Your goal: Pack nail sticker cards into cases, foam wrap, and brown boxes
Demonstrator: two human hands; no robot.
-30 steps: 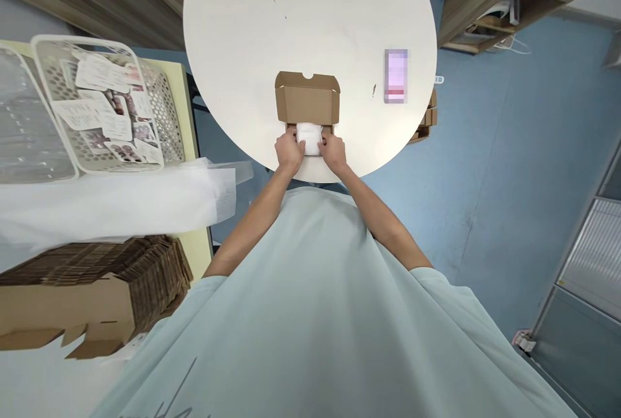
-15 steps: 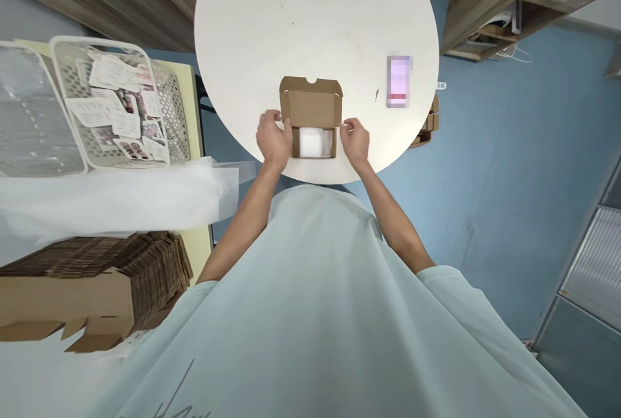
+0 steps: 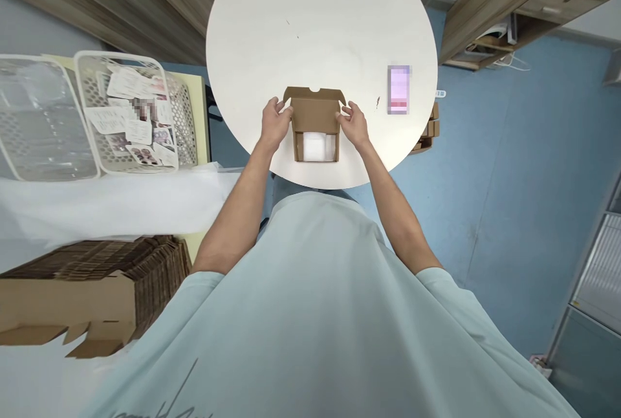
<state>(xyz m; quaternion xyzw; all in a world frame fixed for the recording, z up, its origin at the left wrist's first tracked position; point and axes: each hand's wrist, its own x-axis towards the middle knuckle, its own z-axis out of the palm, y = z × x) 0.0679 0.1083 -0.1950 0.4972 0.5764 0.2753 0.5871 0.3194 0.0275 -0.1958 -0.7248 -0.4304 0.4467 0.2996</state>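
Observation:
A small brown cardboard box stands on the round white table near its front edge, with its lid raised and tilted back. Inside it lies a white wrapped bundle, with a clear plastic-looking part at its right side. My left hand grips the lid's left side, its thumb along the edge by the side flap. On the opposite side my right hand has its thumb and fingers closed at the lid's right edge. The fingertips behind the lid are partly hidden.
A phone-like blurred object lies on the round table at right. To the left are a white basket of printed cards, another basket of clear packs, white wrapping sheets and stacked flat cardboard boxes.
Both hands have moved up along the lid's sides and now grip nearer its top flaps. The lid appears more upright, and its side flaps have shifted. The head view has moved slightly.

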